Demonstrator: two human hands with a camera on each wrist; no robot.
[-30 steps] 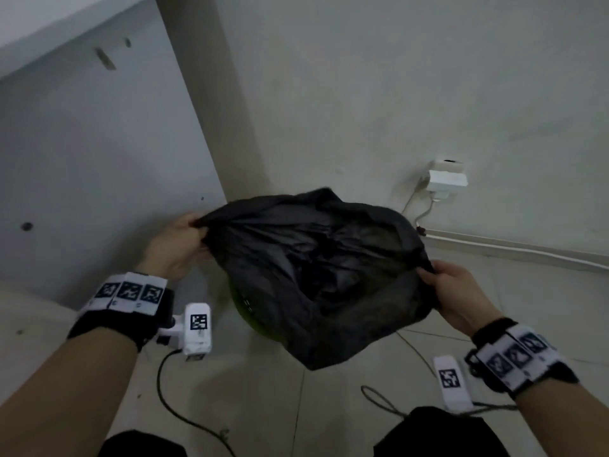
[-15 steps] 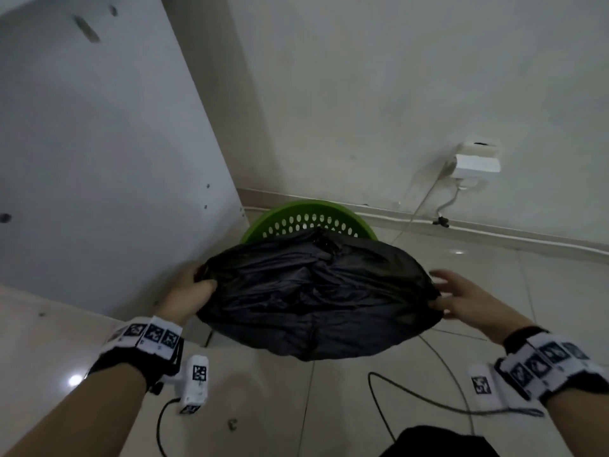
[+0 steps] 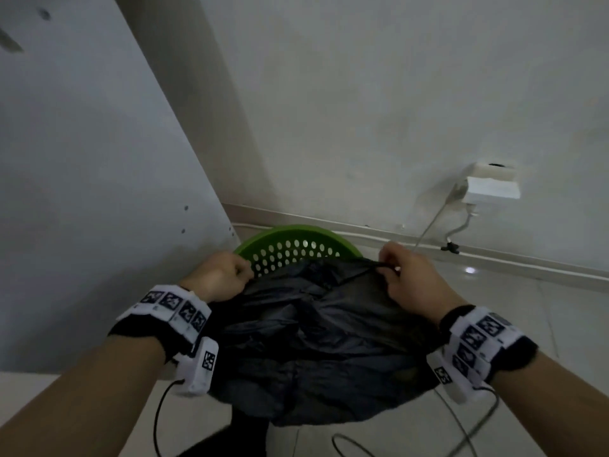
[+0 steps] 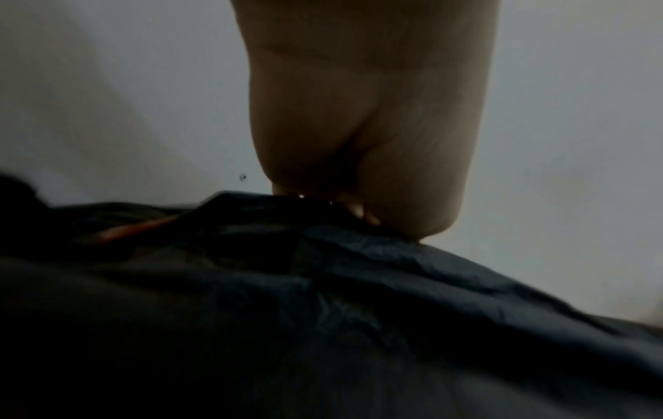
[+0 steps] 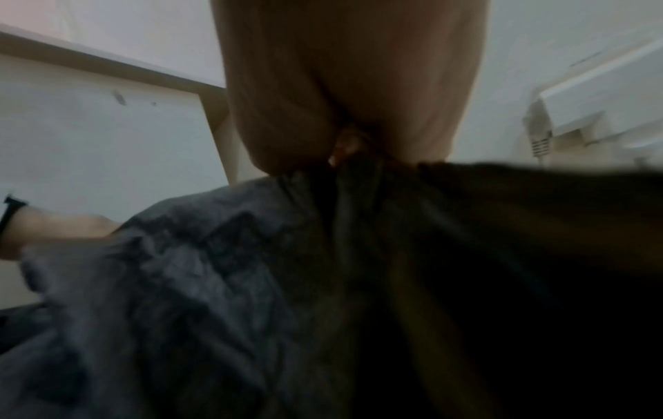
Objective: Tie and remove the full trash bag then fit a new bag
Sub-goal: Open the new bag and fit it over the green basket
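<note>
A black trash bag [image 3: 316, 338] is stretched between my two hands over a round green perforated bin [image 3: 293, 247] that stands by the wall. My left hand [image 3: 227, 275] grips the bag's left edge with curled fingers. On the other side my right hand [image 3: 398, 272] pinches the bag's far right rim, which is pulled taut. The bag covers the near part of the bin; only the bin's far rim and holed wall show. In the left wrist view the left hand [image 4: 355, 209] bears down on dark plastic [image 4: 323, 311]. In the right wrist view the right hand [image 5: 344, 158] holds bunched plastic [image 5: 251, 283].
A white wall panel [image 3: 82, 192] stands close on the left. A white socket box [image 3: 491, 186] with cables hangs on the back wall at the right. Thin cables [image 3: 461, 427] trail over the tiled floor near my wrists.
Both hands carried the bag forward and down over the green bin. The right hand, loose on the bag half a second ago, now pinches its rim.
</note>
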